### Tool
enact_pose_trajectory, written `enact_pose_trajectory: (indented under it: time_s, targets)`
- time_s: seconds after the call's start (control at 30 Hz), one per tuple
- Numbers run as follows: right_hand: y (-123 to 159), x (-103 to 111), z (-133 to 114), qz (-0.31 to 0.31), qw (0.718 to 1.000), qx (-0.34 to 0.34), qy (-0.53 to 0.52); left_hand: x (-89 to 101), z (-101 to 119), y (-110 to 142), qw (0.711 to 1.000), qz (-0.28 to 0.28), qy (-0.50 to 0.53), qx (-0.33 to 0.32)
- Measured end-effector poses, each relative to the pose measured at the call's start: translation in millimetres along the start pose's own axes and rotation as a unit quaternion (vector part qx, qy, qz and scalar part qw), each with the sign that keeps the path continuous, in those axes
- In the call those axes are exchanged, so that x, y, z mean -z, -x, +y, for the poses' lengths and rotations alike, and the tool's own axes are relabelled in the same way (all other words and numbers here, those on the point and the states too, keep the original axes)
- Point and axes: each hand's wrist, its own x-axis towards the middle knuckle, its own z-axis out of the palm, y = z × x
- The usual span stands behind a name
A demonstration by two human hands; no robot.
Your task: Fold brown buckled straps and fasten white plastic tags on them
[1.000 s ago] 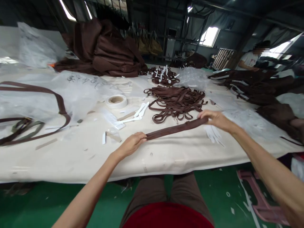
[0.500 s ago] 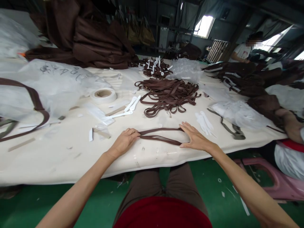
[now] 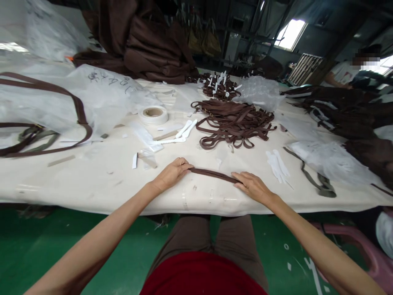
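Observation:
A folded brown strap [image 3: 213,174] stretches between my hands over the near part of the cream-covered table [image 3: 101,184]. My left hand [image 3: 173,173] is closed on its left end. At the other end, my right hand [image 3: 252,186] pinches it between thumb and fingers. The strap's layers lie close together in a narrow bundle, its ends hidden in my hands. Beyond it lies a heap of brown straps [image 3: 236,119] with small metal fittings. White strips [image 3: 186,129] and a roll of white tape [image 3: 153,116] lie to the left of that heap.
White gloves [image 3: 277,164] and a green-grey strap [image 3: 322,186] lie to the right, beside clear plastic [image 3: 328,159]. Plastic sheeting [image 3: 110,96] and a looped brown strap [image 3: 80,110] are on the left. A pink stool [image 3: 365,246] stands below. A person [image 3: 340,73] is at the far right.
My right hand has come in toward the left, shortening the stretched strap into a folded bundle. Its layers, spread apart half a second ago, are now pressed together. The view has also shifted.

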Motion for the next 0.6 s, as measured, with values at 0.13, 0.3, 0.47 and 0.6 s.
enact_pose_trajectory:
  time_s: [0.13,0.3,0.47,0.6]
  targets:
    - [-6.0,9.7,-1.5,-0.056,0.993,0.095,0.031,0.4,-2.7,-2.9,1.0,0.003,0.015,0.002]
    - [-22.9,29.6,5.9,-0.153,0.962,0.222,0.045,-0.1,-4.0,-5.4,1.0,0.001,0.025,0.006]
    - [-42.3,38.5,7.2,-0.122,0.943,0.301,0.067,0.0,-3.9,-5.9,0.999,0.001,0.037,0.004]
    - [-55.9,38.7,6.6,-0.139,0.922,0.351,0.09,2.2,-1.1,-7.1,0.999,-0.007,0.035,0.008]
